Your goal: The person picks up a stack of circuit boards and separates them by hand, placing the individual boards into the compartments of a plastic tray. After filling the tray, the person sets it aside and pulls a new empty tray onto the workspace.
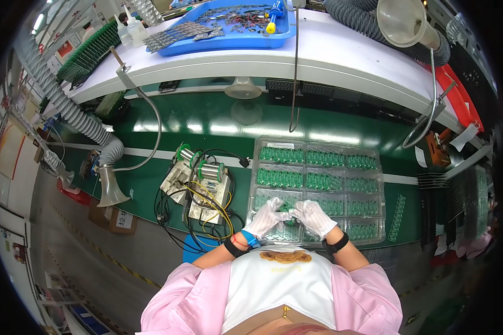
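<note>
White-gloved hands [265,218] [314,218], half-curled, meet over grn PCBs [289,205], grip unclear.

room behind tray [382,201] passable exc. hanging rod [296,72]; cables [161,216] block l. side.

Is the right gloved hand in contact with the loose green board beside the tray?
Apart: the head view shows part of the tray between the right hand and the loose board.

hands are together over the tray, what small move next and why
Perhaps raise the left hand and right hand slightly together: gloved, they meet over the near-left part of the tray, hiding some green boards, so whether anything is held is unclear.
</note>
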`<action>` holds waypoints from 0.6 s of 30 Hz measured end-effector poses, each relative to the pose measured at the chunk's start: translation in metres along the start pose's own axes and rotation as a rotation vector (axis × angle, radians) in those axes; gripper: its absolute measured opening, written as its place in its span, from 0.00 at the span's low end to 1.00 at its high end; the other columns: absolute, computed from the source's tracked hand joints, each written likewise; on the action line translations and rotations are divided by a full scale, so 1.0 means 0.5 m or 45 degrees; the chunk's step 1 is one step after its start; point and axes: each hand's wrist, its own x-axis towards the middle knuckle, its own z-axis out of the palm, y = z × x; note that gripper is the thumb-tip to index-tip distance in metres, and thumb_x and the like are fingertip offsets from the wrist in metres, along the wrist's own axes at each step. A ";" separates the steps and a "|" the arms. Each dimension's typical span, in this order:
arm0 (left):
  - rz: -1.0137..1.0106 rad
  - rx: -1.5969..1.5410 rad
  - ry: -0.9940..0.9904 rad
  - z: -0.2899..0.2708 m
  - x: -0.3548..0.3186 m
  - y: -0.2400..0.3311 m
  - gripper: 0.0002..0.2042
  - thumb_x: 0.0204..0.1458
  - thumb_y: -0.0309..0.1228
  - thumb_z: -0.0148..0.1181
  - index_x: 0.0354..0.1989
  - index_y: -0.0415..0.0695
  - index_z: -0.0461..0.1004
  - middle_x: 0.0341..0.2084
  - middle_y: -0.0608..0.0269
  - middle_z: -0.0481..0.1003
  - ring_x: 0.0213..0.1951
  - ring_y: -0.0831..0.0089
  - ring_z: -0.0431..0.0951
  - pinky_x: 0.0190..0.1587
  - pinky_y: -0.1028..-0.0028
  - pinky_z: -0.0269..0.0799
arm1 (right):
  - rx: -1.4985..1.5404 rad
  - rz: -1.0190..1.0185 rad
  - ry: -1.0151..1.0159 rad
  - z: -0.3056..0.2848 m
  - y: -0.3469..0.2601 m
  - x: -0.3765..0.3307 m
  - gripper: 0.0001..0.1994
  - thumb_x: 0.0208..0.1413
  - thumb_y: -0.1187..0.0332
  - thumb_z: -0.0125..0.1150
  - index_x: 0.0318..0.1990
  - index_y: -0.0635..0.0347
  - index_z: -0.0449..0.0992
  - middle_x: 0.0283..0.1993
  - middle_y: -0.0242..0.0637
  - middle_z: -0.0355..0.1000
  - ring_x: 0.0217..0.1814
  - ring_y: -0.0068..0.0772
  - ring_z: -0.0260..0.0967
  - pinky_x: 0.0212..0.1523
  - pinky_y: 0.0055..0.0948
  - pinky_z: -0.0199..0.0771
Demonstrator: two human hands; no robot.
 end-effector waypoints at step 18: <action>0.023 -0.209 -0.495 0.033 -0.115 0.087 0.06 0.52 0.29 0.54 0.31 0.38 0.74 0.19 0.60 0.74 0.18 0.75 0.74 0.22 0.77 0.68 | 1.525 0.658 0.010 -0.045 -0.123 -0.107 0.08 0.50 0.66 0.59 0.32 0.62 0.74 0.26 0.42 0.69 0.29 0.45 0.67 0.30 0.33 0.66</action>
